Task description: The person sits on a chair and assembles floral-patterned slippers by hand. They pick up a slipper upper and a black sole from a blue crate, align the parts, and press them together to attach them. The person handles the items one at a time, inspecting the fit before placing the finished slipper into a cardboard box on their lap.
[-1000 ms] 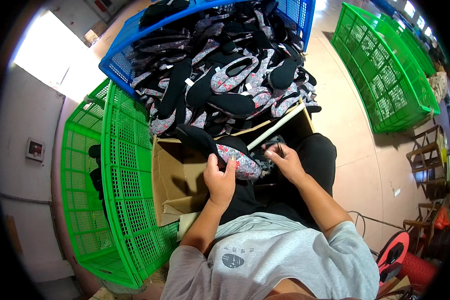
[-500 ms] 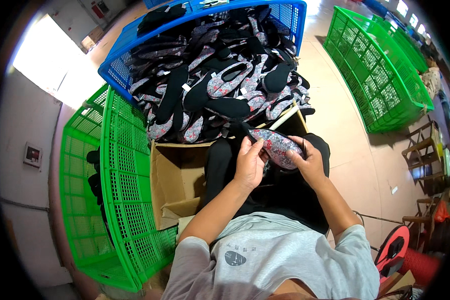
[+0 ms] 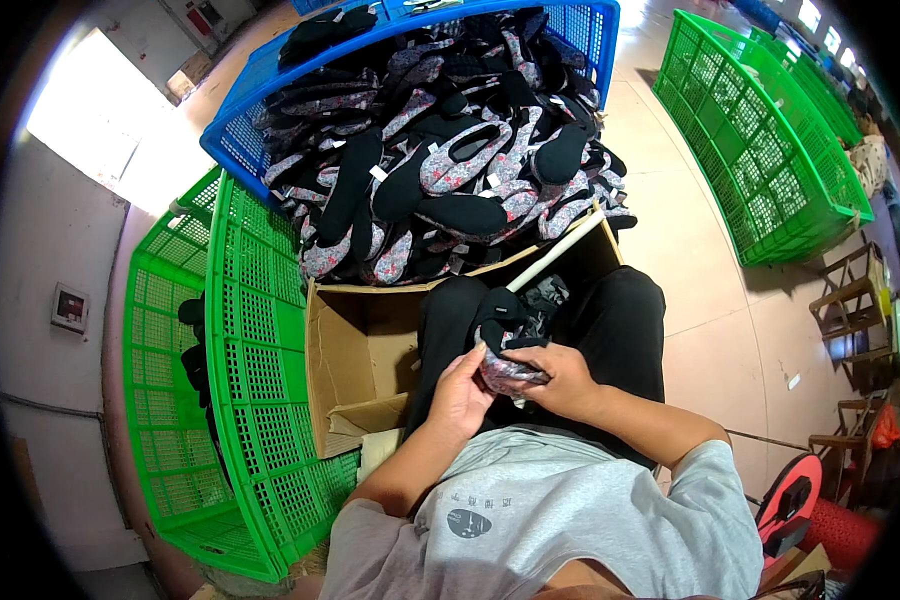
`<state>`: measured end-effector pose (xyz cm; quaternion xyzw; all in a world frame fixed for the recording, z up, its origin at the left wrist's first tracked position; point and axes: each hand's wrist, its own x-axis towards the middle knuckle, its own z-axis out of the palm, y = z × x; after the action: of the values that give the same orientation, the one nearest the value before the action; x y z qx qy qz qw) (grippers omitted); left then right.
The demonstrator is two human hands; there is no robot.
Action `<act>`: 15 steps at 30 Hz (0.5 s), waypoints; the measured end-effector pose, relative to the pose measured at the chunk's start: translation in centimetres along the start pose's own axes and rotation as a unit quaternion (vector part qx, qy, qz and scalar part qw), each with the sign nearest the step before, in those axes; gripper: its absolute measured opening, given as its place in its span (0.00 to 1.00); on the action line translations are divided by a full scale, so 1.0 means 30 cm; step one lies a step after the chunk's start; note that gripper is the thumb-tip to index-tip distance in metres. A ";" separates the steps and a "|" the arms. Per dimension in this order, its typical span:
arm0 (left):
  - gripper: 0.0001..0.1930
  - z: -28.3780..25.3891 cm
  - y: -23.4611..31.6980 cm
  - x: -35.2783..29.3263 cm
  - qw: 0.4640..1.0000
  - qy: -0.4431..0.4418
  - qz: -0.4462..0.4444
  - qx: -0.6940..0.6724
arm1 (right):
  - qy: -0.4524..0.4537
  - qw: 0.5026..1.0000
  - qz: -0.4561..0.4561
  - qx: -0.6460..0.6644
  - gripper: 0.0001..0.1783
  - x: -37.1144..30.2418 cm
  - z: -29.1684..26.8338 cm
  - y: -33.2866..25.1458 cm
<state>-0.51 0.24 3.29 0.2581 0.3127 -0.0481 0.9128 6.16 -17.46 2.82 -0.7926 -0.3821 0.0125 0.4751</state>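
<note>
Over my lap I hold a slipper [image 3: 498,328] of black cloth and grey-and-red floral fabric, its dark opening tilted up. My left hand [image 3: 460,393] pinches its near left side, thumb on top. From the right, my right hand [image 3: 567,382] is closed round the near end, where the floral fabric looks bunched. A crumpled dark, shiny piece [image 3: 544,298] lies between my knees, just beyond the slipper. In front of me, a large pile of similar floral and black slippers [image 3: 465,160] spills from a blue plastic crate [image 3: 232,118].
An opened cardboard box [image 3: 355,345] stands by my left knee, and a white tube [image 3: 558,248] slants across beyond my lap. Green crates [image 3: 260,370] stand at the left, another green crate [image 3: 760,140] at the right. Wooden stools [image 3: 855,300] and a red-and-black round object [image 3: 790,500] are farther right.
Both hands have come nearer my body and to the left with the slipper. It has turned from floral side up to opening up, and my right hand now wraps its near end.
</note>
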 end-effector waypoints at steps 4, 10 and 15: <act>0.08 -0.087 0.063 -0.002 1.000 0.007 -0.006 0.026 | -0.043 0.998 0.021 0.051 0.23 0.047 0.040 -0.038; 0.07 -0.094 0.077 0.001 0.983 0.079 0.099 0.134 | -0.074 0.989 0.071 0.107 0.18 0.068 0.070 -0.077; 0.07 -0.167 0.043 0.033 0.943 0.093 0.226 0.226 | -0.090 0.980 0.126 0.121 0.16 0.069 0.120 -0.046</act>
<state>-2.12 3.94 -0.09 0.5250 0.3107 0.1147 0.7840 5.42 -13.14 2.60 -0.7667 -0.3157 0.1899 0.5258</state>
